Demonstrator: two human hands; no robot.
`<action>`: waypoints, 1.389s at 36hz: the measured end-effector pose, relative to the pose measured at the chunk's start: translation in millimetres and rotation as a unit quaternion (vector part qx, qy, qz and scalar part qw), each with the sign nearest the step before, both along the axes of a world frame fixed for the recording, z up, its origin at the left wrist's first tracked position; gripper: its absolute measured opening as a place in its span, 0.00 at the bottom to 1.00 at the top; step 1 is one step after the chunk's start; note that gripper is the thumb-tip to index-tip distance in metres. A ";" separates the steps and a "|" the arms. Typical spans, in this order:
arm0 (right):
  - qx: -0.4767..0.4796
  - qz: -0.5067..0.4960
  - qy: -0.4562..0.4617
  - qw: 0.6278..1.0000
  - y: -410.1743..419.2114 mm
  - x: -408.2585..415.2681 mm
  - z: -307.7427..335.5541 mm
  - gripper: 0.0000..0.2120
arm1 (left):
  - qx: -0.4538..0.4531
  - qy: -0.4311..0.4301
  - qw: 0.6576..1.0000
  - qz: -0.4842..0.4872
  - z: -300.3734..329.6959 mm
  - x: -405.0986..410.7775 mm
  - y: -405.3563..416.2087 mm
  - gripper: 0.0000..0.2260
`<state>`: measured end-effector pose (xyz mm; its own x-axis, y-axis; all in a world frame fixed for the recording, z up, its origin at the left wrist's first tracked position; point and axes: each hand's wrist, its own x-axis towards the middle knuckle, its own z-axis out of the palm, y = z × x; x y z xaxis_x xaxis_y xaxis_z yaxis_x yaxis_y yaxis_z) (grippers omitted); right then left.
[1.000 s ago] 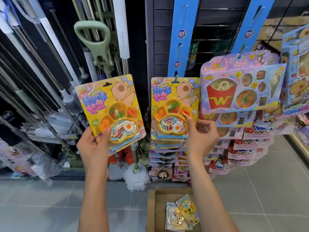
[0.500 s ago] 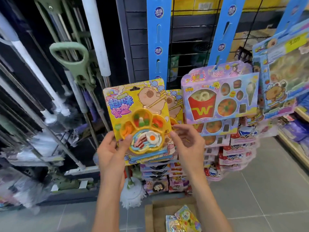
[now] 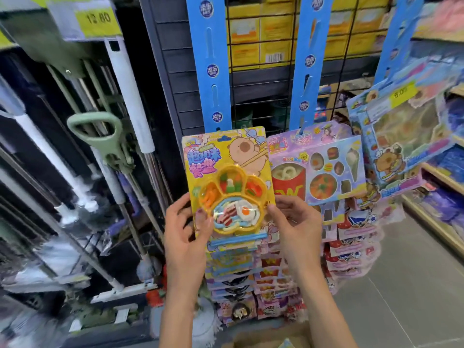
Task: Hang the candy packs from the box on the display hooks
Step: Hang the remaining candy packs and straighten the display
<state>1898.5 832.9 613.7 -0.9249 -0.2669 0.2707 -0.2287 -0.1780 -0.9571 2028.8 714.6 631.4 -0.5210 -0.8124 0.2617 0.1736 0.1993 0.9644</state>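
Note:
A yellow candy pack (image 3: 227, 172) with a paw-shaped blister is held upright against the left blue hanging strip (image 3: 212, 66). My left hand (image 3: 187, 234) grips its lower left edge, thumb on the front. My right hand (image 3: 292, 227) holds the lower right edge with fingers curled behind. The pack's top hole lies at the strip's lower end; the hook itself is hidden. More packs (image 3: 231, 262) hang below it on the same strip. The cardboard box (image 3: 253, 339) shows at the bottom edge.
A purple candy pack (image 3: 326, 167) hangs on the middle strip (image 3: 305, 71), blue packs (image 3: 401, 136) on the right one. Mops and poles (image 3: 105, 146) stand at the left. Shelving (image 3: 439, 222) runs along the right, with grey tiled floor (image 3: 389, 297) below.
My left hand brought the yellow pack rightward in front of the strip, covering the pack that hung there. My right hand moved from the hung pack onto this one. The view tilted upward.

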 end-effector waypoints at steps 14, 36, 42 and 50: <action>0.021 -0.023 0.005 0.999 -9.2 -3.0 9.2 0.04 | -0.007 -0.018 0.999 0.033 1.5 -5.4 -12.6 0.20; 0.076 -0.035 0.027 0.996 -12.0 4.4 -12.9 0.05 | 0.027 -0.031 0.997 0.065 -28.7 -0.4 -9.9 0.14; 0.118 -0.044 0.021 0.992 -5.6 3.8 -29.1 0.05 | 0.032 -0.075 0.994 0.066 -48.0 7.8 -15.0 0.13; 0.172 -0.049 -0.048 0.983 24.1 8.1 -77.6 0.03 | 0.094 -0.097 0.986 0.102 -106.5 34.4 -5.4 0.07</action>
